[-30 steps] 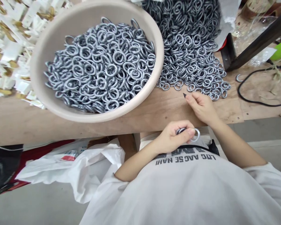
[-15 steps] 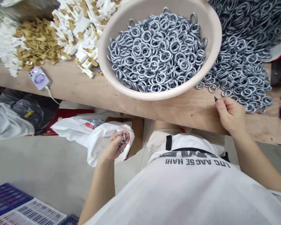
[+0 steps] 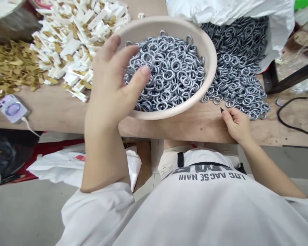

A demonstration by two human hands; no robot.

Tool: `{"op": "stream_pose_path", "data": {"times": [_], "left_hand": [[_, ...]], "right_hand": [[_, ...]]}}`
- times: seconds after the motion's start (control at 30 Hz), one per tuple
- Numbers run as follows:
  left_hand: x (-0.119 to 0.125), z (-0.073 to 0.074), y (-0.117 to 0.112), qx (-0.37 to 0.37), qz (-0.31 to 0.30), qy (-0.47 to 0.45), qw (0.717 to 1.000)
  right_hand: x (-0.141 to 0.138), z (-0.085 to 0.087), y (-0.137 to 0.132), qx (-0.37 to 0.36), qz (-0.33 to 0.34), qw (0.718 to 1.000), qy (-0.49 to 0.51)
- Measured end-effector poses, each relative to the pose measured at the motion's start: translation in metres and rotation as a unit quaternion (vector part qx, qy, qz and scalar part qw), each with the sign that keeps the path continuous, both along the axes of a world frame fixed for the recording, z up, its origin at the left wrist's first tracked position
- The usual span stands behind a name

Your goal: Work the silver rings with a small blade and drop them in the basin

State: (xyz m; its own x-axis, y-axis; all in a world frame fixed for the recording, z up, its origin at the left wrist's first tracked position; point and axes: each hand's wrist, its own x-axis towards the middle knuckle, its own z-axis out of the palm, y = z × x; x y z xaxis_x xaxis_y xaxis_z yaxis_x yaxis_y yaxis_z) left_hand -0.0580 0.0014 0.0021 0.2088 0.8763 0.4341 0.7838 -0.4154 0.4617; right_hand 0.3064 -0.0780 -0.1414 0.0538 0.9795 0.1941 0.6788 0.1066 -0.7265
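Note:
Over the left rim of a beige basin point(image 3: 212, 68), my left hand point(image 3: 110, 82) is raised with fingers spread; no rings show in it. Inside the basin lies a heap of grey metal rings point(image 3: 169, 73). My right hand point(image 3: 237, 124) rests at the table's front edge, closed around a thin dark pointed thing point(image 3: 222, 110). Only the tip of that thing sticks out, so its kind is hidden. Just behind my right hand spreads a loose pile of rings point(image 3: 242, 85) on the wooden table point(image 3: 166, 128).
White plastic pieces point(image 3: 69, 46) and gold-coloured pieces point(image 3: 14, 68) are heaped at the left. A phone point(image 3: 12, 108) with a cable lies near the front edge. At the right are a black cord point(image 3: 289, 118) and a dark metal bar point(image 3: 295, 77). Below hangs a white bag point(image 3: 59, 164).
My left hand, closed on several rings below the table edge before, has risen over the basin and opened. My right hand keeps its grip at the table edge. The view has shifted.

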Motion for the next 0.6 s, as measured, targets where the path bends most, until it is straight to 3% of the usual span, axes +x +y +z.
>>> {"op": "stream_pose_path", "data": {"times": [0.07,0.13,0.27,0.33,0.47,0.6], "left_hand": [[0.002,-0.003,-0.012,0.000,0.063,0.078,0.995],[-0.001,-0.010,-0.030,-0.003,0.125,0.078,0.989],[-0.017,-0.044,-0.047,0.038,0.202,0.038,0.978],[-0.025,-0.063,-0.043,0.031,0.202,-0.006,0.979],[-0.038,-0.086,-0.028,0.068,0.207,-0.087,0.972],[-0.059,-0.088,-0.010,0.105,0.177,-0.133,0.970]], "right_hand": [[-0.004,0.004,0.010,0.009,-0.006,0.998,0.070],[-0.013,0.012,0.032,0.022,-0.012,0.985,0.170],[-0.044,0.033,0.091,0.065,0.013,0.953,0.297],[-0.061,0.039,0.111,0.092,0.035,0.944,0.313],[-0.085,0.039,0.114,0.131,0.054,0.944,0.299],[-0.106,0.032,0.094,0.119,0.046,0.949,0.288]]}}
